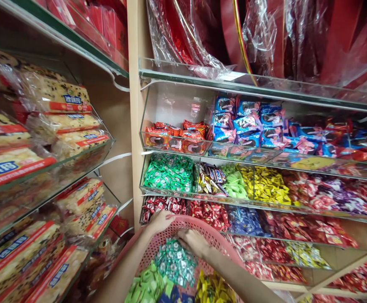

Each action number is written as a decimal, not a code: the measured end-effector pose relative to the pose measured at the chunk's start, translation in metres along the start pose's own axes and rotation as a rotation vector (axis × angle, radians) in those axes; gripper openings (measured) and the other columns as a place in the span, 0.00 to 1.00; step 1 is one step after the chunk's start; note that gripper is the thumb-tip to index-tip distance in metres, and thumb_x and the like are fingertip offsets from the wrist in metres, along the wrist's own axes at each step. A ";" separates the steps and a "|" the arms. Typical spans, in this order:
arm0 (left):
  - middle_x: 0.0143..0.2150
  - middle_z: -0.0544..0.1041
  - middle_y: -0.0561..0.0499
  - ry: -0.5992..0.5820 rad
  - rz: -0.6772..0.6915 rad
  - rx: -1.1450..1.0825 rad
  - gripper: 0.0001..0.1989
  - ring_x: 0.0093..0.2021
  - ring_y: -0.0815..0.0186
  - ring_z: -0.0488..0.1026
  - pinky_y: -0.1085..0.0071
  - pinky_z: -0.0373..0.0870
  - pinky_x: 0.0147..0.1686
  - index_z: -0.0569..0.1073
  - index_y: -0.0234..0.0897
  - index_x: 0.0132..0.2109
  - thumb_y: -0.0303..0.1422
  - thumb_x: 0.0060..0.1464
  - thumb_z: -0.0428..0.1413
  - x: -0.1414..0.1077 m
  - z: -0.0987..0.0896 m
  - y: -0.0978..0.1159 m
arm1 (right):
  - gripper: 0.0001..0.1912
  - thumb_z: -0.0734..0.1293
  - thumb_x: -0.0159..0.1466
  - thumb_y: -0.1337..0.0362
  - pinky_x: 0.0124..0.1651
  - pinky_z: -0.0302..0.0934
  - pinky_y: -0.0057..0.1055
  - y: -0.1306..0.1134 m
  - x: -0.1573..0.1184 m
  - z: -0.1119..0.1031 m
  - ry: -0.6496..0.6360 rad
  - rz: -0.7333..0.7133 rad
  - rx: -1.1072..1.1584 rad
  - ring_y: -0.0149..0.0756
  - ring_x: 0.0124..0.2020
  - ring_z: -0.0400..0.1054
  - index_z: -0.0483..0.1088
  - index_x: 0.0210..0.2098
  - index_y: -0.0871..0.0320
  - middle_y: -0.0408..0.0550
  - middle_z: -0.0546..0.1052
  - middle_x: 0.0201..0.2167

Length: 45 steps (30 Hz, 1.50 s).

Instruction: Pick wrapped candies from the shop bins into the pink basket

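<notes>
A pink perforated basket [216, 240] holds teal-green wrapped candies [175, 263], light green packets [147, 284], yellow packets [215, 288] and some dark blue ones. My left hand [161, 221] lies on the basket's far rim at its left part, fingers curled over it. My right hand [192, 243] is inside the basket at the upper edge of the teal-green candies, its fingers bent downward; whether it holds any is hidden.
Glass-fronted shelves ahead hold green candies [170, 173], yellow candies [268, 185] and blue packets [246, 122]. A wooden upright [135, 126] separates them from the left shelves of rice-cracker packs [66, 99]. Plastic-wrapped red items [199, 33] stand above.
</notes>
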<state>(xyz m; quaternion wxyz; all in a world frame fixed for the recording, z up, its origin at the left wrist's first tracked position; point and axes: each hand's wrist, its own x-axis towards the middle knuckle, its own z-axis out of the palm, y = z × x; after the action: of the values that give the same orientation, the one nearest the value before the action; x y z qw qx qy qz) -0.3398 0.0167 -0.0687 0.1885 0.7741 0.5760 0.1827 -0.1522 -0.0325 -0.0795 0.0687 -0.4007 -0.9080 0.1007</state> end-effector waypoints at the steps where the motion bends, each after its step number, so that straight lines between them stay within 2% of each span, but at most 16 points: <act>1: 0.25 0.73 0.53 -0.002 -0.005 0.002 0.16 0.26 0.70 0.65 0.75 0.48 0.25 0.73 0.38 0.29 0.41 0.55 0.47 0.000 0.000 0.001 | 0.11 0.56 0.64 0.68 0.39 0.59 0.28 0.001 0.000 0.000 0.002 0.011 -0.001 0.36 0.38 0.69 0.69 0.39 0.55 0.47 0.76 0.38; 9: 0.27 0.75 0.52 -0.018 -0.015 0.005 0.16 0.28 0.69 0.67 0.75 0.49 0.26 0.75 0.37 0.31 0.42 0.55 0.48 0.000 -0.002 0.002 | 0.11 0.57 0.63 0.70 0.33 0.58 0.30 -0.002 -0.003 -0.002 -0.002 0.078 -0.141 0.37 0.34 0.70 0.67 0.40 0.54 0.48 0.76 0.39; 13: 0.26 0.74 0.52 -0.005 -0.016 0.010 0.16 0.27 0.69 0.66 0.75 0.48 0.26 0.74 0.37 0.30 0.42 0.55 0.48 0.000 -0.001 0.003 | 0.10 0.59 0.60 0.69 0.31 0.56 0.30 -0.007 -0.003 -0.017 0.020 0.065 -0.240 0.37 0.32 0.70 0.67 0.40 0.57 0.50 0.75 0.39; 18: 0.27 0.75 0.52 -0.015 -0.008 0.002 0.15 0.28 0.68 0.68 0.75 0.50 0.25 0.74 0.38 0.30 0.40 0.55 0.47 0.001 0.001 -0.001 | 0.09 0.58 0.61 0.66 0.32 0.55 0.29 -0.026 0.008 -0.055 0.101 0.016 -0.255 0.35 0.32 0.69 0.67 0.39 0.57 0.50 0.74 0.37; 24: 0.34 0.78 0.49 -0.032 0.000 -0.032 0.15 0.33 0.64 0.71 0.75 0.56 0.29 0.76 0.38 0.36 0.41 0.56 0.48 0.004 0.004 -0.003 | 0.10 0.55 0.66 0.65 0.33 0.53 0.25 -0.057 0.040 -0.115 0.366 -0.049 -0.151 0.31 0.33 0.66 0.67 0.36 0.57 0.46 0.71 0.33; 27: 0.35 0.78 0.50 -0.027 0.015 -0.057 0.16 0.35 0.65 0.72 0.75 0.57 0.31 0.77 0.39 0.37 0.42 0.56 0.48 0.003 0.003 -0.002 | 0.10 0.55 0.67 0.64 0.36 0.53 0.25 -0.060 0.063 -0.142 0.492 -0.025 -0.083 0.31 0.35 0.65 0.67 0.41 0.56 0.46 0.71 0.36; 30: 0.34 0.79 0.51 -0.026 0.001 -0.061 0.16 0.34 0.66 0.72 0.76 0.57 0.31 0.77 0.38 0.36 0.42 0.56 0.48 0.003 0.003 -0.002 | 0.09 0.58 0.66 0.65 0.39 0.54 0.25 -0.055 0.086 -0.157 0.555 0.029 -0.033 0.32 0.38 0.64 0.68 0.43 0.56 0.46 0.70 0.38; 34: 0.33 0.78 0.52 -0.028 -0.009 -0.055 0.15 0.33 0.67 0.71 0.76 0.55 0.29 0.77 0.38 0.35 0.41 0.56 0.48 0.003 0.004 -0.004 | 0.08 0.62 0.64 0.65 0.41 0.54 0.27 -0.049 0.113 -0.161 0.581 0.101 0.043 0.34 0.41 0.64 0.70 0.41 0.56 0.46 0.70 0.37; 38: 0.30 0.77 0.52 -0.030 -0.021 -0.042 0.16 0.31 0.68 0.70 0.76 0.52 0.27 0.75 0.38 0.32 0.41 0.56 0.47 0.003 0.005 -0.004 | 0.06 0.65 0.61 0.63 0.39 0.55 0.26 -0.053 0.132 -0.154 0.582 0.223 0.140 0.33 0.38 0.65 0.71 0.36 0.57 0.46 0.72 0.35; 42: 0.28 0.76 0.53 -0.019 -0.011 -0.047 0.16 0.29 0.69 0.69 0.76 0.50 0.26 0.74 0.37 0.30 0.40 0.56 0.47 0.003 0.004 -0.003 | 0.13 0.63 0.61 0.54 0.35 0.55 0.27 -0.063 0.141 -0.149 0.530 0.391 0.175 0.34 0.35 0.67 0.72 0.30 0.57 0.47 0.74 0.33; 45: 0.27 0.75 0.53 -0.017 -0.017 -0.049 0.16 0.29 0.69 0.68 0.76 0.50 0.26 0.74 0.37 0.30 0.41 0.56 0.47 0.003 0.005 -0.004 | 0.17 0.61 0.62 0.52 0.34 0.56 0.29 -0.070 0.145 -0.149 0.504 0.473 0.174 0.37 0.36 0.69 0.72 0.29 0.57 0.50 0.75 0.33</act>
<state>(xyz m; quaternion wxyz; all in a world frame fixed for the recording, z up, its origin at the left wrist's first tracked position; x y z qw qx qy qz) -0.3397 0.0201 -0.0751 0.2138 0.7660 0.5762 0.1887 -0.2685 0.0479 0.0885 0.2992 -0.6050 -0.7326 0.0886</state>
